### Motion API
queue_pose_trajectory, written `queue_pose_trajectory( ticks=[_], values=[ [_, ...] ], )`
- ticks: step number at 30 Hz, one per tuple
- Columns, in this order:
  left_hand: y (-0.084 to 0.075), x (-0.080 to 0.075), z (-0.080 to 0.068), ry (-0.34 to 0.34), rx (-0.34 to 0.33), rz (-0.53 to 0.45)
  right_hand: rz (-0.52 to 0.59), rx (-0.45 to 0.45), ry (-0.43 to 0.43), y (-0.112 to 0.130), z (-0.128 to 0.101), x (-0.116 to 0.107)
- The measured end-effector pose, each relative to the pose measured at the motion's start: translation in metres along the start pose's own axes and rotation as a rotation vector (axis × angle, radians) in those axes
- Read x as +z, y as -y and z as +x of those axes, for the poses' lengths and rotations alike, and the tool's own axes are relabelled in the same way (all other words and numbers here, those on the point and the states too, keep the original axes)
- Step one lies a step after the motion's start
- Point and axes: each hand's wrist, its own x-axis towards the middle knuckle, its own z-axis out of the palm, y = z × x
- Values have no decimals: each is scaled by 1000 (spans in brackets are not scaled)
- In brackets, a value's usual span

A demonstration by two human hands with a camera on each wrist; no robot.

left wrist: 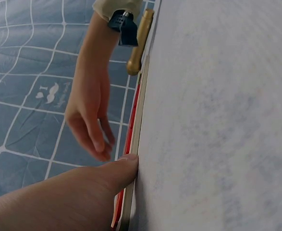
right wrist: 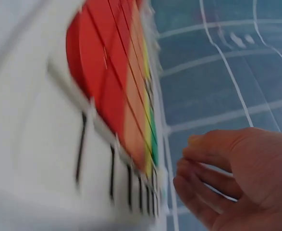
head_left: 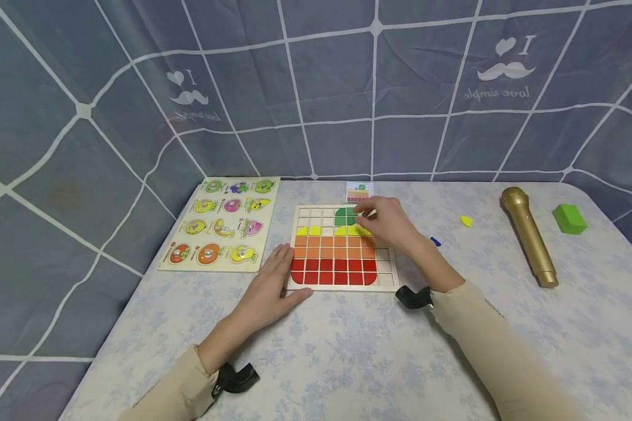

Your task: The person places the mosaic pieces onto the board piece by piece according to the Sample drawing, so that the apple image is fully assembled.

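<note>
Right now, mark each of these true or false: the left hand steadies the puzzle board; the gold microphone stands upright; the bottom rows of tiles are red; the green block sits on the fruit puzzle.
1. The left hand rests flat against the tile puzzle board. True.
2. The gold microphone stands upright. False: it lies flat on the table.
3. The bottom rows of tiles are red. True.
4. The green block sits on the fruit puzzle. False: it lies on the table at the far right.
5. The right hand hovers over the board's upper right. True.
</note>
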Motion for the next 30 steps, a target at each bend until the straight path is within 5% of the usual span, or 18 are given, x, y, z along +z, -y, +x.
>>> queue_pose_trajectory(
  ticks=[14,25,30],
  values=[
    [-1,0,1,-15,21,-9,-90,248,-257,-55,-36,-89],
    [1,0,2,-19,24,3,-156,625,-149,-97,-65,-136],
    [0,-1,3,-18,26,0,-135,664,-78,-105,-71,-142]
  ],
)
